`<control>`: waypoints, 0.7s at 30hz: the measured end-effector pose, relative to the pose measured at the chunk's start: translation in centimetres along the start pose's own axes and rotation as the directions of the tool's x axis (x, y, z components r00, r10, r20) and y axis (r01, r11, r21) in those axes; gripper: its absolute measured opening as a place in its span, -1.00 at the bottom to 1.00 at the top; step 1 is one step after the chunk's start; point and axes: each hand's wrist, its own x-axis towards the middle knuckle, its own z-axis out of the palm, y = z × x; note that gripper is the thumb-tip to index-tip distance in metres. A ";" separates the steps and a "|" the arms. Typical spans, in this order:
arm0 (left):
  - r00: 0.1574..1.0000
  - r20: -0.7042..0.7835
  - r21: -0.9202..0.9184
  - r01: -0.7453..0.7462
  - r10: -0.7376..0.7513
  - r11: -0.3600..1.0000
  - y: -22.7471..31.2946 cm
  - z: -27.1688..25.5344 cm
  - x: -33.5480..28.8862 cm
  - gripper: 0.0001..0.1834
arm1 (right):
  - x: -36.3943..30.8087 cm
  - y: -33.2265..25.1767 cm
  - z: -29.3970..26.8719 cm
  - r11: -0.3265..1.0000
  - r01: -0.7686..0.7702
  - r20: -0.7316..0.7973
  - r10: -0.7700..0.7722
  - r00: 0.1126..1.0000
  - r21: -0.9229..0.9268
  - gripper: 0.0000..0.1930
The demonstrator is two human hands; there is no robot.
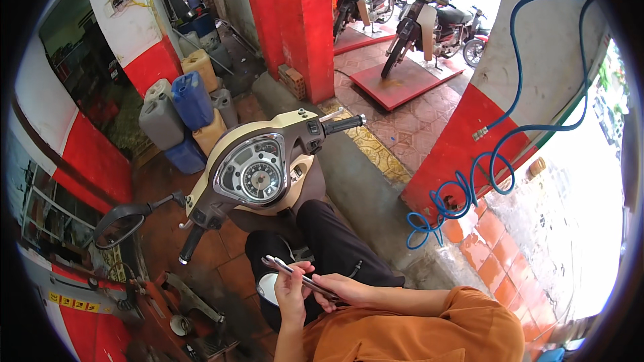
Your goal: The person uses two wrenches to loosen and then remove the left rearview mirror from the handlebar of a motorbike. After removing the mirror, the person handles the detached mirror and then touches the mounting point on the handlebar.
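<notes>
In front of my lap, my left hand (292, 295) is closed round a long, slim silver wrench (287, 268). Its forked end points up and to the left, away from me. My right hand (343, 289) is closed on the lower end of the same wrench, and its fingers partly cover it. Whether it is a single tool or two lying together I cannot make out. Beyond my knees stands a cream and brown scooter (305, 184) with a round chrome-rimmed dashboard (258, 175). Neither hand touches its handlebar grips (343, 125).
A rear-view mirror (123, 226) sticks out at the left. Several plastic jerrycans (193, 99) are stacked beyond it. A red metal machine (161, 308) stands low on the left. At the right, a coiled blue air hose (451, 202) hangs by a pillar. A motorbike (429, 23) stands on a red platform (396, 87).
</notes>
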 end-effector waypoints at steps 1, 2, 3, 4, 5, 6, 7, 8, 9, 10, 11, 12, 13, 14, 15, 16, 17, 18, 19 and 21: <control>1.000 0.002 -0.001 0.002 -0.002 1.000 0.4 0.4 0.0 -0.79 | -0.1 0.1 0.0 0.997 0.047 -0.019 -0.048 0.999 -0.067 -0.56; 0.998 -0.044 -0.025 0.035 -0.036 0.999 0.8 0.8 0.0 -0.78 | -0.2 0.0 0.2 0.997 0.047 -0.023 -0.049 0.999 -0.067 -0.56; 0.994 -0.089 -0.050 0.066 -0.071 0.997 0.8 1.0 0.0 -0.77 | -0.3 -0.2 0.6 0.917 0.182 -0.060 -0.217 0.974 -0.354 -0.59; 0.997 -0.074 -0.070 0.000 -0.006 0.998 0.1 0.7 0.2 -0.76 | -0.3 -0.6 1.0 0.737 0.280 -0.039 -0.384 0.923 -0.615 -0.60; 0.997 -0.071 -0.071 -0.004 -0.001 0.997 -0.3 0.3 0.2 -0.76 | -0.2 -0.9 1.3 0.734 0.284 -0.037 -0.387 0.921 -0.617 -0.60; 0.997 -0.074 -0.055 0.001 -0.005 0.998 -0.4 -0.2 0.3 -0.75 | -0.2 -1.2 1.5 0.701 0.279 -0.077 -0.431 0.899 -0.657 -0.61; 0.997 -0.073 -0.039 0.008 -0.011 0.999 -0.2 -0.2 0.4 -0.74 | -0.3 -1.4 1.6 0.667 0.270 -0.119 -0.476 0.871 -0.694 -0.59; 0.999 0.002 -0.046 0.033 -0.033 0.998 0.2 -0.1 0.3 -0.75 | -0.4 -1.7 1.7 0.682 0.258 -0.141 -0.471 0.871 -0.684 -0.59; 0.999 0.008 -0.046 0.033 -0.032 0.998 0.6 0.2 0.3 -0.75 | -0.7 -1.9 1.9 0.680 0.260 -0.143 -0.476 0.868 -0.686 -0.59; 0.998 0.049 -0.126 0.032 -0.026 0.992 1.1 0.5 0.2 -0.73 | -1.0 -2.1 2.2 0.744 0.201 -0.177 -0.396 0.901 -0.638 -0.57; 0.996 0.088 -0.204 0.034 -0.016 0.978 1.5 0.8 0.1 -0.72 | -1.1 -2.2 2.3 0.799 0.138 -0.206 -0.311 0.928 -0.585 -0.54; 0.982 0.188 -0.230 0.053 -0.009 0.972 2.0 0.5 -0.1 -0.66 | -1.1 -2.3 2.2 0.800 0.138 -0.205 -0.310 0.928 -0.584 -0.54; 0.982 0.190 -0.230 0.054 -0.009 0.972 2.0 0.6 -0.1 -0.66 | -1.2 -2.4 2.2 0.802 0.143 -0.204 -0.313 0.928 -0.581 -0.52; 0.985 0.173 -0.200 0.054 -0.019 0.978 2.0 0.6 -0.1 -0.66 | -1.2 -2.5 2.2 0.803 0.148 -0.203 -0.316 0.927 -0.577 -0.49; 0.988 0.154 -0.170 0.055 -0.029 0.984 1.9 0.6 -0.2 -0.65 | -1.3 -2.4 2.1 0.803 0.148 -0.203 -0.317 0.926 -0.578 -0.49; 0.987 0.157 -0.169 0.055 -0.028 0.984 1.7 0.4 0.0 -0.65 | -1.4 -2.2 2.1 0.789 0.165 -0.199 -0.341 0.919 -0.592 -0.49; 0.990 0.134 -0.104 -0.035 0.049 0.994 1.4 0.0 0.4 -0.68 | -1.4 -2.1 2.1 0.775 0.181 -0.193 -0.364 0.911 -0.606 -0.48; 0.985 0.117 -0.038 -0.125 0.129 0.991 1.1 -0.3 0.8 -0.70 | -1.2 -2.3 2.0 0.775 0.183 -0.193 -0.366 0.910 -0.606 -0.48; 0.985 0.117 -0.037 -0.123 0.126 0.992 1.1 -0.5 1.1 -0.70 | -0.9 -2.5 1.8 0.773 0.198 -0.186 -0.377 0.907 -0.603 -0.51; 0.967 0.063 0.037 -0.250 0.247 0.968 1.2 -0.5 1.7 -0.62 | -0.7 -3.0 1.6 0.771 0.212 -0.178 -0.387 0.905 -0.600 -0.54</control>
